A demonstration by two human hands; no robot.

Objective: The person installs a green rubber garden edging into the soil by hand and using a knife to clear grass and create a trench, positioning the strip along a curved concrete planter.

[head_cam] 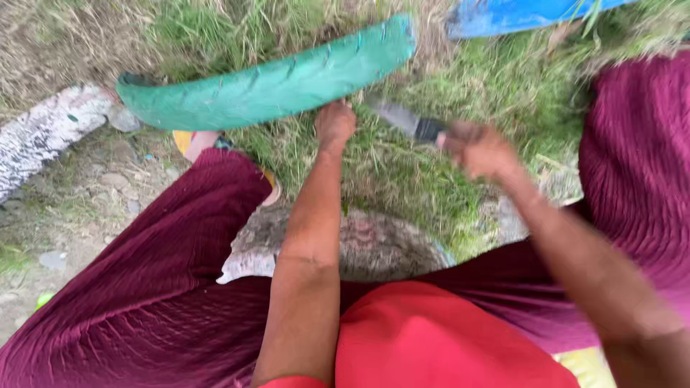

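- At the far left a whitish, mottled log (pixel 43 136) lies on bare stony ground; it is well apart from both hands.
- A green-painted curved tyre half (pixel 273 82) arcs across the top, half sunk in the soil, with grass behind it.
- The left hand (pixel 335 126) is clenched around a tuft of green grass (pixel 374 154) just below the tyre.
- The right hand (pixel 478 149) grips the dark handle of a short grey-bladed knife (pixel 406 120); the blade points left toward the held tuft, blurred by motion.
- The step in hand appears to be cutting grass at the tyre's foot; the next stroke calls for the blade to pass low, clear of the left fingers.
- A bright blue plastic sheet (pixel 503 14) shows top right.
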